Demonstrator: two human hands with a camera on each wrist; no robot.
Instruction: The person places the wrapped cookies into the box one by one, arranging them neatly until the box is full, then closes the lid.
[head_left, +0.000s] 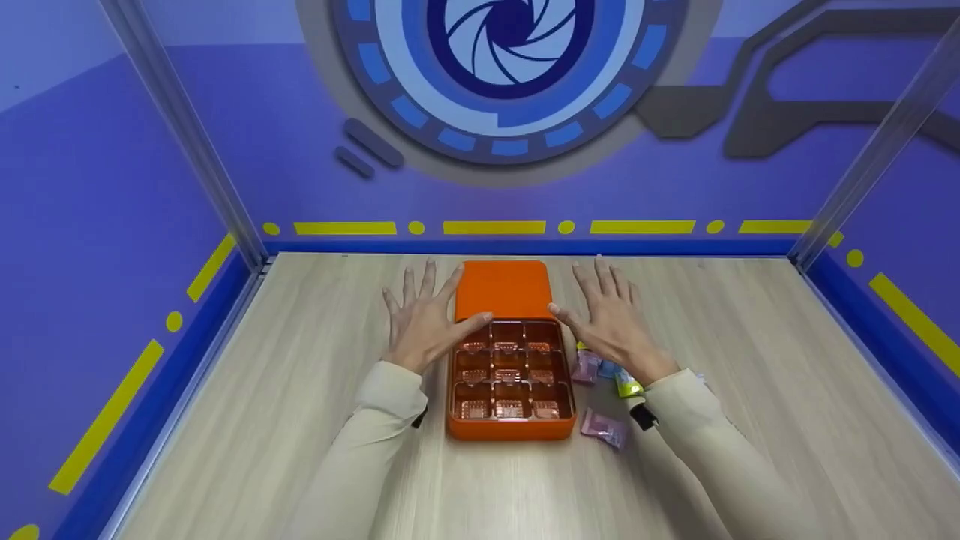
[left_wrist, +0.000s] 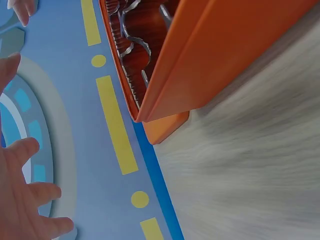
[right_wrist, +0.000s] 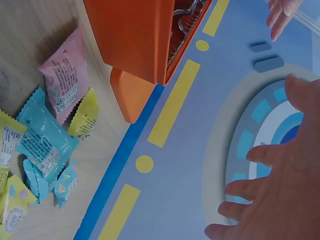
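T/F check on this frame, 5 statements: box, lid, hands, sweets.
1. The orange box is open, showing a tray with nine compartments. True.
2. The lid lies beyond the box, toward the back wall. True.
3. The left hand grips a pink sweet packet. False: its fingers are spread and it holds nothing.
4. The wrapped sweets lie on the table to the left of the box. False: they lie to its right, near the right hand.
5. Every tray compartment holds a wrapped sweet. False: no wrapped sweets show in the compartments; the packets are on the table.
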